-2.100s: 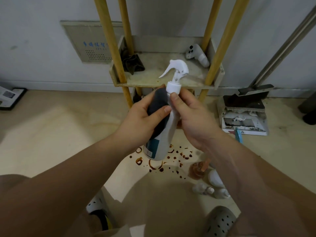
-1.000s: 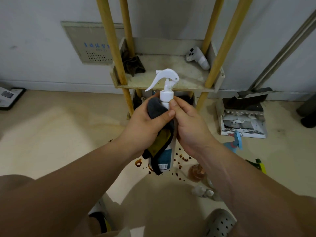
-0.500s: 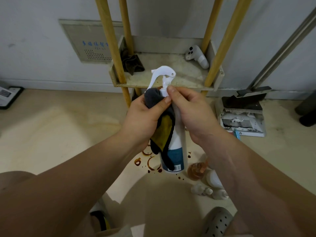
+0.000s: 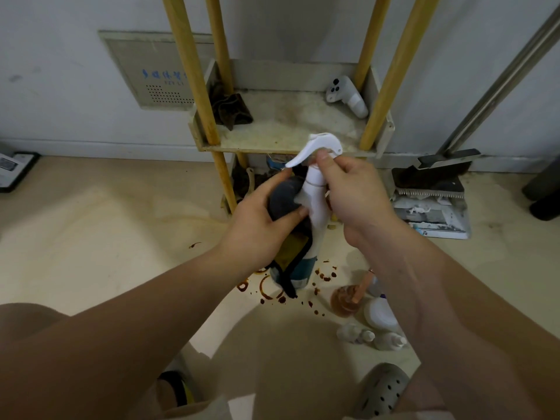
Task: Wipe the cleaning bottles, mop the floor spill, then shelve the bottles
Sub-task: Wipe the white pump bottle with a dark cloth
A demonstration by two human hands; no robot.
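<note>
A white spray bottle [image 4: 315, 207] with a teal label is held upright above the floor. My right hand [image 4: 351, 192] grips its neck and trigger head from the right. My left hand [image 4: 260, 225] holds a grey and yellow cloth [image 4: 288, 201] pressed against the bottle's left side; the cloth's tail hangs down over the label. Below, a brown spill [image 4: 272, 292] of rings and drops marks the floor. Several other bottles [image 4: 372, 322], one amber, stand on the floor at the right. The shelf [image 4: 288, 128] with yellow posts stands behind.
A dark rag [image 4: 230, 110] and a white controller [image 4: 345, 95] lie on the shelf. A dustpan with brush [image 4: 430, 189] sits at the right by a metal pole [image 4: 500, 77]. My shoes [image 4: 381, 389] show at the bottom edge.
My right hand has slid up from the bottle's neck to the trigger head. My left hand with the cloth has dropped a little lower on the bottle's upper body.
</note>
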